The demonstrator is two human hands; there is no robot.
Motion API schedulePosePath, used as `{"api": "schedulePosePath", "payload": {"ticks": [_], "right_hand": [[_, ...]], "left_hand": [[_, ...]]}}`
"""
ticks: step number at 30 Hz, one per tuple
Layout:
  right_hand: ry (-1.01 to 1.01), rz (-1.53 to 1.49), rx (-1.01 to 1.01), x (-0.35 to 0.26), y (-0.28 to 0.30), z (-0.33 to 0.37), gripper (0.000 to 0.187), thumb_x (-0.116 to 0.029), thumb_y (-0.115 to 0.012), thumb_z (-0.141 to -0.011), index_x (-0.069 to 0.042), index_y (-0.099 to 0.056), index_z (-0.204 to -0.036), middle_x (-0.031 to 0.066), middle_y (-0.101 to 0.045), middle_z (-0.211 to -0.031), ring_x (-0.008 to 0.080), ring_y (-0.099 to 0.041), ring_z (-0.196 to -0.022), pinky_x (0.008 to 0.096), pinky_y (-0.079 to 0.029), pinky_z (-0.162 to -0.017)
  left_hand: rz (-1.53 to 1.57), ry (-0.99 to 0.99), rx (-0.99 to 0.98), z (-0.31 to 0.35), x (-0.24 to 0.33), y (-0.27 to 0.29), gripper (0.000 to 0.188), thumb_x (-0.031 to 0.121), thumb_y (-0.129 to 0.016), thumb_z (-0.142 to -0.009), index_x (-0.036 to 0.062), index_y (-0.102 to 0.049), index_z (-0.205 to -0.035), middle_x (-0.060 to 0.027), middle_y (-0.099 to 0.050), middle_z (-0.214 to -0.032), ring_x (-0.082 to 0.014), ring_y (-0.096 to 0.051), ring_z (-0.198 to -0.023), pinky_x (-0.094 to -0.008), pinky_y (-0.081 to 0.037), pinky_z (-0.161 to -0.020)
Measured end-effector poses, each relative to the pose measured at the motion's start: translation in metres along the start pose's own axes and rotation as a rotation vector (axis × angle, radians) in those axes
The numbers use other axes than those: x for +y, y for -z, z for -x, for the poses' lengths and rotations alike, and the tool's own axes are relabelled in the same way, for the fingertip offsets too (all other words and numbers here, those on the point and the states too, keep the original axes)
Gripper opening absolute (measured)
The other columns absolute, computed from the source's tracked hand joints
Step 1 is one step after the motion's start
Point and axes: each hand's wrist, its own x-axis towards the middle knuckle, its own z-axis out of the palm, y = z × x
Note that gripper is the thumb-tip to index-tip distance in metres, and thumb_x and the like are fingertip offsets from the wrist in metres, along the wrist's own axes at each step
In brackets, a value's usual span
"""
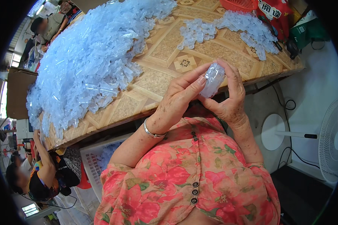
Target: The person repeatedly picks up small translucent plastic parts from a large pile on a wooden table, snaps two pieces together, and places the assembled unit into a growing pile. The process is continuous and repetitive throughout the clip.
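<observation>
Both hands grip 1 clear plastic piece (213,79) at the table's near edge: left hand (180,98) and right hand (229,98) pinched on it. Likely early: huge unsorted pile (90,63) far left, 2 small finished-looking clusters (199,33) far right.

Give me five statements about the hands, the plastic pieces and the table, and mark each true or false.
1. Both hands, left hand and right hand, hold one clear plastic piece. True.
2. The big pile of clear plastic pieces lies on the table's left part. True.
3. The left wrist is bare. False: it wears a silver bangle.
4. The table top is plain white. False: patterned tan.
5. A white fan stands at right. True.
</observation>
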Motion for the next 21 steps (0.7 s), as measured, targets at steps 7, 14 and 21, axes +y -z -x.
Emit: {"api": "schedulePosePath", "payload": {"ticks": [7,14,21], "right_hand": [[0.028,0.06,0.002,-0.0009,-0.001,0.0034,0.085,-0.019,-0.086,-0.059,-0.004,-0.054,-0.136,0.0164,-0.061,-0.13,0.0371,-0.058,-0.12,0.0482,-0.044,-0.106],[-0.016,0.0,0.018,-0.0013,-0.0049,0.0053,0.085,-0.017,-0.086,-0.058,-0.004,-0.054,-0.136,0.016,-0.061,-0.129,0.0354,-0.058,-0.12,0.0473,-0.044,-0.106],[0.012,0.051,0.005,-0.0017,-0.0045,0.0067,0.085,-0.017,-0.088,-0.058,-0.004,-0.055,-0.136,0.0145,-0.06,-0.131,0.0351,-0.057,-0.12,0.0467,-0.045,-0.104]], "left_hand": [[-0.065,-0.008,0.004,0.0023,0.002,0.0012,0.045,0.02,-0.055,-0.106,0.0031,-0.05,-0.147,-0.006,-0.063,-0.127,-0.0114,-0.061,-0.108,-0.0276,-0.053,-0.092],[-0.031,-0.002,0.023,0.0039,-0.0005,0.0017,0.043,0.018,-0.055,-0.106,0.0046,-0.052,-0.146,-0.0048,-0.064,-0.126,-0.011,-0.061,-0.107,-0.0267,-0.053,-0.091],[-0.099,-0.016,0.026,0.004,-0.0023,0.0044,0.047,0.022,-0.055,-0.105,0.0056,-0.049,-0.148,-0.0125,-0.064,-0.127,-0.0215,-0.068,-0.106,-0.0335,-0.057,-0.091]]}}
